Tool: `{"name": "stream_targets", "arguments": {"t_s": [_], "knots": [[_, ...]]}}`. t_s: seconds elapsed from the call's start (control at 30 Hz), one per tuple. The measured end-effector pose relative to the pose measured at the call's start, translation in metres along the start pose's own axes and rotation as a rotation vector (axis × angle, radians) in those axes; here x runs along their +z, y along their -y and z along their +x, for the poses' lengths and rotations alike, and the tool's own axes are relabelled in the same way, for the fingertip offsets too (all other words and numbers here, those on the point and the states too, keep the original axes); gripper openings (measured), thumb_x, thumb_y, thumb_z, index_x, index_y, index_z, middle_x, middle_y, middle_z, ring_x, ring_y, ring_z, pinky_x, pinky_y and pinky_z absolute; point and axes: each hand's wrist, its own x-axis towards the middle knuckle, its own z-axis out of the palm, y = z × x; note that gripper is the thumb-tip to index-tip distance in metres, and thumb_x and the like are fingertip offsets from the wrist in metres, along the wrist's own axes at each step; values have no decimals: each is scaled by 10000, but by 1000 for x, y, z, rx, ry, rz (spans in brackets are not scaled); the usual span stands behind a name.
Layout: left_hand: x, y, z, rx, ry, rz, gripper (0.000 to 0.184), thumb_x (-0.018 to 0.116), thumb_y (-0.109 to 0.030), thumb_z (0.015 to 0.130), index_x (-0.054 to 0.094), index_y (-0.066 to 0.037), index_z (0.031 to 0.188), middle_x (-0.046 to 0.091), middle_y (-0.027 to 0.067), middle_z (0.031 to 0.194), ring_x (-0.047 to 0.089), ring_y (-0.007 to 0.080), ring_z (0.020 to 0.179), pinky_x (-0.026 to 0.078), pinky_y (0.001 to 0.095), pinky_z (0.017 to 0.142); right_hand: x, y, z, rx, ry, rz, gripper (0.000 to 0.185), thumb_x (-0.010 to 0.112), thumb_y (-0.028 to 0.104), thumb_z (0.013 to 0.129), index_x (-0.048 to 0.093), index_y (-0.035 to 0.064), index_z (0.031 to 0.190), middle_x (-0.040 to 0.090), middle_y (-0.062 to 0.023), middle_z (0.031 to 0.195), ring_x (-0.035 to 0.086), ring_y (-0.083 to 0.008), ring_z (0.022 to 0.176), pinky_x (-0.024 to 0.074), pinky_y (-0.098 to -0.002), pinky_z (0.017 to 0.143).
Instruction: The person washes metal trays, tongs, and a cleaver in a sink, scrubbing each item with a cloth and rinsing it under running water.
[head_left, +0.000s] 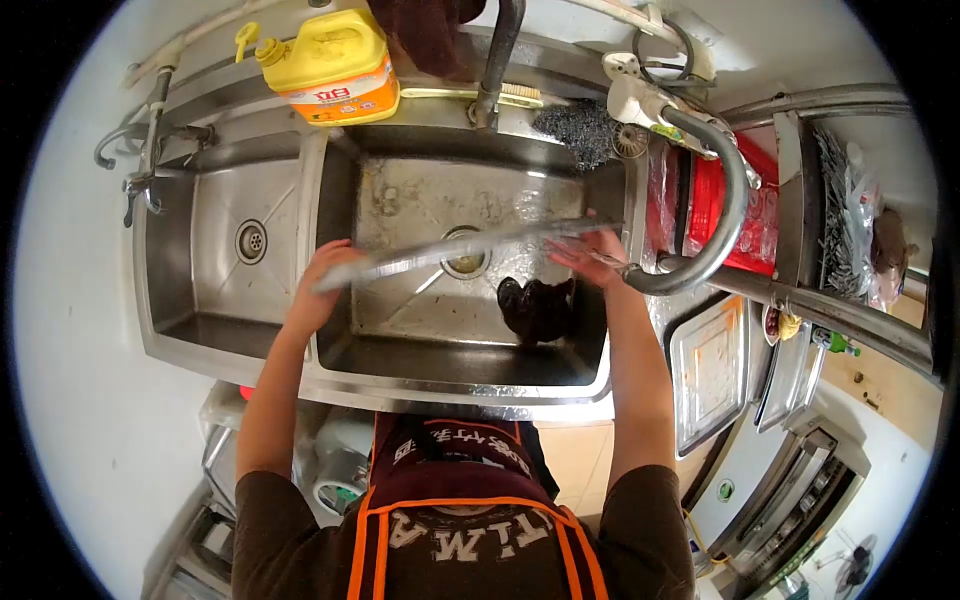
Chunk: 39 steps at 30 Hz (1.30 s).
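Note:
A metal tray (430, 258), seen edge-on and blurred by motion, spans the larger sink basin (400, 205) from left to right. My left hand (322, 285) is closed round its left end. At the other end, my right hand (592, 252) holds the tray with its fingers partly stretched along it; some fingers are hidden behind the edge. Below the tray, a wet dark cloth (538, 310) lies on the basin floor, near my right hand but apart from it. The tray partly covers the drain (465, 258).
A smaller basin (240, 200) adjoins on the left. Along the back ledge are a yellow detergent jug (335, 70), a brush (520, 96) and a steel-wool scourer (580, 130). A curved metal pipe (735, 200) juts near my right hand. Another tray (710, 370) stands at right.

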Motion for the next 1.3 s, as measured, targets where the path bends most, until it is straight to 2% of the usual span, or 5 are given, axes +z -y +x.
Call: {"name": "stream_targets", "arguments": {"t_s": [0.1,0.33,0.5,0.63,1.3], "knots": [[16,10,-14,-116,99,168,391,530,-20,734,569,-107,1114,457,112,1220,391,296,1158,307,374,992,-27,12,2,-547,319,-646,574,551,177,793,343,-5,1296,492,-145,1225,507,-260,1090,388,-386,961],[67,31,-24,-301,35,419,714,520,51,747,253,-180,1367,352,172,1327,318,328,1242,332,352,995,-16,11,-37,-262,-141,-362,518,550,101,814,375,-34,1282,483,-112,1227,498,-159,1075,387,-268,916],[122,112,-33,-947,-231,-1116,457,435,-156,904,320,-27,1327,487,155,1223,491,240,1092,387,333,935,-62,-14,-49,-481,-235,-328,453,575,108,836,428,13,1254,515,-79,1143,486,-172,1057,378,-315,938],[124,74,-3,-1100,-205,-1076,567,294,-450,926,389,-21,1283,541,125,1149,529,226,1014,402,351,882,-49,-22,-79,-476,-384,-236,298,508,77,877,480,38,1171,560,-48,1042,523,-148,972,418,-291,881],[62,57,13,-697,-750,-1155,425,437,-379,900,523,-37,1137,547,52,1119,493,179,1024,356,294,897,-20,-35,-52,139,-382,-908,688,272,595,873,419,35,1245,486,-137,1200,488,-248,1083,367,-353,919]]}}
